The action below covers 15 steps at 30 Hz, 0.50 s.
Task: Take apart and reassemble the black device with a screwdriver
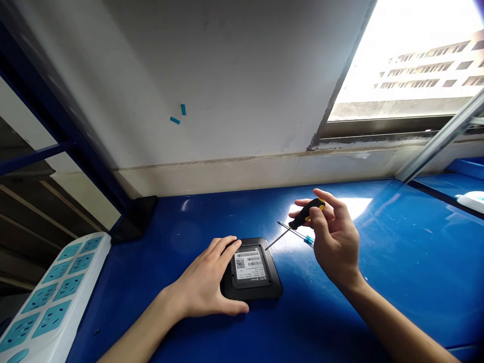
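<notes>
A square black device case (273,290) lies on the blue table, its face carrying a white label (248,265) with a QR code and barcodes. My left hand (206,277) grips the case from the left, thumb along the near edge and fingers on the far edge. In my right hand (335,237) is a screwdriver (305,214) with a black and yellow handle. Its shaft slants down to the left, the tip at the case's right inner edge; whether it sits in a screw is too small to tell. Behind it lies a thin screwdriver (308,240) with a translucent blue handle, partly hidden.
A white power strip (81,287) with teal sockets runs along the table's left side. A blue metal frame post (94,161) with a black foot rises at the back left. Behind the table (181,217) stand a wall and a bright window; a metal bar (438,136) slants at right.
</notes>
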### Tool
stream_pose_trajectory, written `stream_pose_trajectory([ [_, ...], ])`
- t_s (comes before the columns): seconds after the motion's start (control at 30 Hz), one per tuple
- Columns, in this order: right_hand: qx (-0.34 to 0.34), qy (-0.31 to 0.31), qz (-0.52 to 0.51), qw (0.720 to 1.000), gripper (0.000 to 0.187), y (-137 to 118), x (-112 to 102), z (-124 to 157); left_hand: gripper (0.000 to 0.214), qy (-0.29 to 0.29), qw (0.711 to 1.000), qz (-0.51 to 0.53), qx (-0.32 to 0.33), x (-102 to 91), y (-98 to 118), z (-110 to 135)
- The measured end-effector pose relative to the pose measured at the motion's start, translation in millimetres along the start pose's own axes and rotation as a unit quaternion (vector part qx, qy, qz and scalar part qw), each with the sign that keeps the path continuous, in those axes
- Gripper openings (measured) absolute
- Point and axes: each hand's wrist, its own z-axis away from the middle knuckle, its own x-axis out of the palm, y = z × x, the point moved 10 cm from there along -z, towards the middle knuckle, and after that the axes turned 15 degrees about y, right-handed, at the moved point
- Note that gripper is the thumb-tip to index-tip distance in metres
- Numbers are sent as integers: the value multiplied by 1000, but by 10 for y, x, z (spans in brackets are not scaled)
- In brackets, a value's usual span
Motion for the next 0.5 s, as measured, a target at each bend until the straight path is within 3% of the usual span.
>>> stream_pose_trajectory([
  [0.5, 41, -87, -59, 994, 24, -5, 185, 165, 115, 0, 1000, -14, -27, -17, -106, -21],
])
